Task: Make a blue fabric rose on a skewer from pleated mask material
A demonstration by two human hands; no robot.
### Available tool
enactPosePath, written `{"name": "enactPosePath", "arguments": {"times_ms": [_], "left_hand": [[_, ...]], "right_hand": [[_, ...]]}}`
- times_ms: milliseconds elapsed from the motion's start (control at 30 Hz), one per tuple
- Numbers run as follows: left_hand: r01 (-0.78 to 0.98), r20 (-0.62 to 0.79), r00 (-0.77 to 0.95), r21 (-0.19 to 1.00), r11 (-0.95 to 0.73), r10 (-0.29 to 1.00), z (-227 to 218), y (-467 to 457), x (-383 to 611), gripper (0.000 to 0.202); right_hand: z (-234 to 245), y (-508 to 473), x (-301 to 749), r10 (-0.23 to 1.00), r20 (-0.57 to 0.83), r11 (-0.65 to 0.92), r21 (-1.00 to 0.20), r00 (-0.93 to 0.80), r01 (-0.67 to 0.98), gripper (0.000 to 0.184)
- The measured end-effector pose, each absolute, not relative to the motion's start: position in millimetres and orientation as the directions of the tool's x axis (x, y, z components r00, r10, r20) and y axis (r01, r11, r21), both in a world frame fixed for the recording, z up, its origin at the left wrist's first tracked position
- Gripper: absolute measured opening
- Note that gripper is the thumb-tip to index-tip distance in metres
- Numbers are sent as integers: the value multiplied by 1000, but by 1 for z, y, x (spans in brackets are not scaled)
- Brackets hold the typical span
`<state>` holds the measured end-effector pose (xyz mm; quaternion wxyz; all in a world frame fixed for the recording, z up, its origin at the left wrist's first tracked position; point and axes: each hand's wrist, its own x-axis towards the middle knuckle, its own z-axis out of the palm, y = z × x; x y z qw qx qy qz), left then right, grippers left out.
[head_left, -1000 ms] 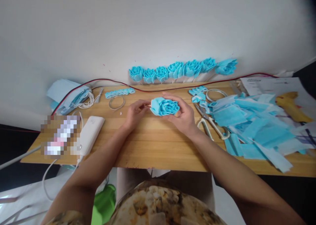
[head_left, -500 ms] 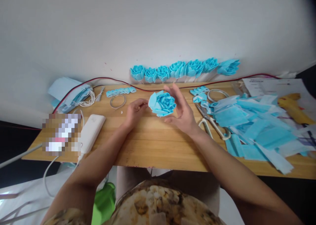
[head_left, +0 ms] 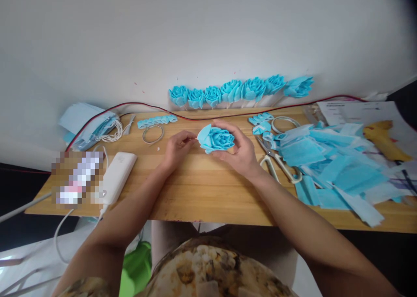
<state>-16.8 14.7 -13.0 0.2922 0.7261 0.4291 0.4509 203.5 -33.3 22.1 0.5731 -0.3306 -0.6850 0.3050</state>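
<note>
At the far left, folded blue sheets [head_left: 84, 121] are stacked against the wall [head_left: 208, 36], presumably so that the middle is kept free. A white power bank [head_left: 120, 175] is set nearer. What seems to be a thin stem [head_left: 196, 138] is pinched in the closed fingers of the left hand [head_left: 177, 149], probably so that no petals are crushed. The blue flower [head_left: 215, 138] is held above the counter [head_left: 208, 193], between both hands. Seven similar flowers [head_left: 232, 90] are leaned along the far wall, perhaps for their blooms' protection. The held flower's right side is cupped by the right hand's [head_left: 244, 156] curved fingers, seemingly for steadiness. Scissors [head_left: 273, 158] are laid within reach, beside heaped blue strips [head_left: 335, 158].
</note>
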Motion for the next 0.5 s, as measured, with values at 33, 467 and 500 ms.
{"name": "enactPosePath", "arguments": {"times_ms": [33,467,500], "left_hand": [[358,405,225,812,-462,886,-13,15,-17,11],[350,386,178,835,-425,905,-12,13,-15,11],[344,384,172,840,-421,907,-11,13,-14,11]], "right_hand": [[23,-33,203,797,594,603,-789,-108,118,59],[19,-31,203,804,574,587,-808,-153,52,78],[17,-30,204,808,560,573,-819,-182,27,91]]}}
